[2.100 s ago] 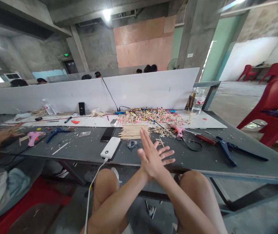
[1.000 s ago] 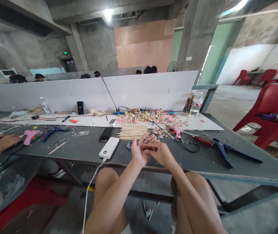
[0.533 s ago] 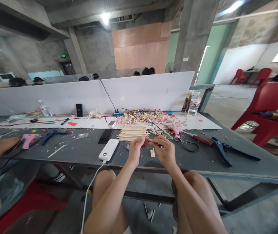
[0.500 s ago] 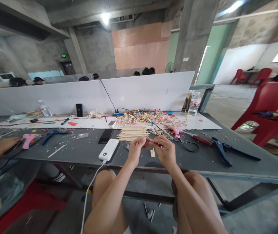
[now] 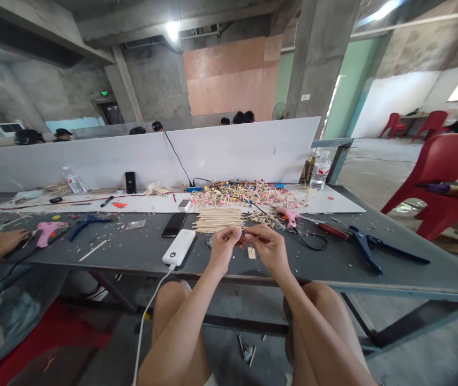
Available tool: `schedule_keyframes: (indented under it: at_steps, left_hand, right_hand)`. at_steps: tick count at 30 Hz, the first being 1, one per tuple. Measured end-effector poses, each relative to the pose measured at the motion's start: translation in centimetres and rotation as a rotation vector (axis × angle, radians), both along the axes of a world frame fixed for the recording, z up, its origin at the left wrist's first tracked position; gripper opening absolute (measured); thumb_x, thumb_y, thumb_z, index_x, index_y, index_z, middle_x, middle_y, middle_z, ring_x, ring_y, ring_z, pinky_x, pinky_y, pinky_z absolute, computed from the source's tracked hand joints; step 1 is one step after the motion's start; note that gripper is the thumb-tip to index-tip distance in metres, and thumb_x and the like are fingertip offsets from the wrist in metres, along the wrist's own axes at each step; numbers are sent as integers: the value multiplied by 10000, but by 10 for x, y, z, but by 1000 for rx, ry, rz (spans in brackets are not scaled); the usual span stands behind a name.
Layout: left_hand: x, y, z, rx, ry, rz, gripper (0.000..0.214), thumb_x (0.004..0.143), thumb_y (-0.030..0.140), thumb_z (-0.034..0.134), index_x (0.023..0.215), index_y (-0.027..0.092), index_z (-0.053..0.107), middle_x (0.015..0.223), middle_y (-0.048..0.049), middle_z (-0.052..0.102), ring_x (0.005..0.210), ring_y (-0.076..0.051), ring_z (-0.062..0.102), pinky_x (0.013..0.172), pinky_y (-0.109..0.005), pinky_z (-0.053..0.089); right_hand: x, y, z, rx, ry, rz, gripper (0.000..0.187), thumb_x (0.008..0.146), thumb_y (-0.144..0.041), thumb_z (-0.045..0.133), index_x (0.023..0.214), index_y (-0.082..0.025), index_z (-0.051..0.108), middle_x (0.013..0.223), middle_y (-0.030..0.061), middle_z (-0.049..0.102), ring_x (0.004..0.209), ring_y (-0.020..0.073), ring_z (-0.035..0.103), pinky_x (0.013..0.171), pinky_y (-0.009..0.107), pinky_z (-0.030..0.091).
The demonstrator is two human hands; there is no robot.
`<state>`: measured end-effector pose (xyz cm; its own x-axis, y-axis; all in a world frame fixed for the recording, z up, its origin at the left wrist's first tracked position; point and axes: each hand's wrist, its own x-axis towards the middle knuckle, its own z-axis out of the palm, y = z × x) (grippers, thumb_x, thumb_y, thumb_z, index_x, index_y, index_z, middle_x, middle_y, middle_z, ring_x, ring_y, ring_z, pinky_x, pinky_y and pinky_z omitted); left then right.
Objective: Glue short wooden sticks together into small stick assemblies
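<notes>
My left hand (image 5: 227, 245) and my right hand (image 5: 267, 245) meet fingertip to fingertip above the front part of the table. Both are closed in a pinch; whatever lies between the fingers is too small to make out. Just below them a small flat piece of pale wooden sticks (image 5: 252, 253) lies on the tabletop. Behind my hands is a neat row of wooden sticks (image 5: 218, 220). Farther back spreads a heap of sticks with coloured ball ends (image 5: 245, 194), in pink, yellow and blue.
A pink glue gun (image 5: 291, 217), a red-handled tool (image 5: 333, 231) and blue cutters (image 5: 364, 250) lie at right. At left are a white power bank (image 5: 179, 247), a phone (image 5: 173, 224), and another person's hand (image 5: 9, 241) near a second glue gun (image 5: 46, 234). A white panel (image 5: 144, 155) stands behind.
My hands stay nearly in place; the right fingers have shifted slightly and the fingertips look a little farther apart. At left, the other person's hand has moved slightly.
</notes>
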<state>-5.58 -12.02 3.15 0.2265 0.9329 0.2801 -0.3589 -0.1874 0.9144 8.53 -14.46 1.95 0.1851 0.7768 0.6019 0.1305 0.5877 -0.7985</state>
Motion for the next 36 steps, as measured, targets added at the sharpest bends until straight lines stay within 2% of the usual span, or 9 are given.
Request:
schedule_keyframes:
  at_steps: [7, 13, 19, 24, 28, 32, 36]
  left_hand:
    - [-3, 2, -3, 60, 69, 21, 383, 817, 514, 734, 756, 136, 742, 673, -56, 685, 631, -163, 615, 591, -264, 478]
    - [0, 3, -5, 24, 31, 46, 297, 756, 429, 799, 749, 139, 734, 680, -36, 684, 582, -127, 561, 586, -253, 448]
    - [1, 2, -3, 60, 34, 3, 294, 771, 430, 792, 773, 140, 744, 646, -19, 655, 576, -126, 558, 592, -254, 453]
    - [0, -1, -1, 69, 56, -63, 376, 830, 507, 722, 796, 133, 750, 670, -56, 684, 618, -162, 604, 594, -274, 474]
    - [1, -2, 1, 55, 60, -44, 344, 761, 470, 800, 837, 138, 754, 684, -48, 693, 614, -159, 609, 585, -268, 481]
    - [1, -1, 0, 19, 19, -46, 351, 713, 467, 841, 739, 135, 733, 648, -34, 670, 596, -141, 593, 574, -253, 470]
    - [2, -1, -2, -41, -31, -69, 422, 648, 515, 877, 675, 133, 700, 598, -26, 640, 558, -137, 579, 537, -246, 444]
  right_hand:
    - [1, -3, 5, 6, -49, -21, 128, 848, -324, 750, 903, -220, 798, 879, 55, 702, 762, 173, 647, 613, 268, 484]
    - [1, -2, 4, 4, -40, -3, 126, 858, -326, 734, 874, -208, 775, 870, 57, 699, 757, 180, 662, 624, 279, 510]
    - [2, 0, 0, -23, 5, 41, 173, 834, -361, 758, 936, -225, 794, 944, 73, 706, 773, 195, 679, 625, 299, 542]
    - [1, 1, 1, -73, 74, 18, 210, 808, -393, 779, 935, -227, 798, 911, 63, 718, 738, 180, 666, 613, 286, 535]
    - [1, 2, 2, -91, 162, 71, 228, 786, -400, 798, 936, -229, 807, 865, 49, 711, 678, 159, 643, 577, 273, 515]
    - [0, 0, 4, -73, 135, 119, 213, 778, -407, 804, 902, -233, 819, 906, 66, 707, 725, 175, 654, 587, 284, 531]
    - [-2, -4, 10, -85, 179, 183, 227, 755, -423, 818, 845, -217, 792, 839, 49, 692, 638, 162, 635, 542, 289, 521]
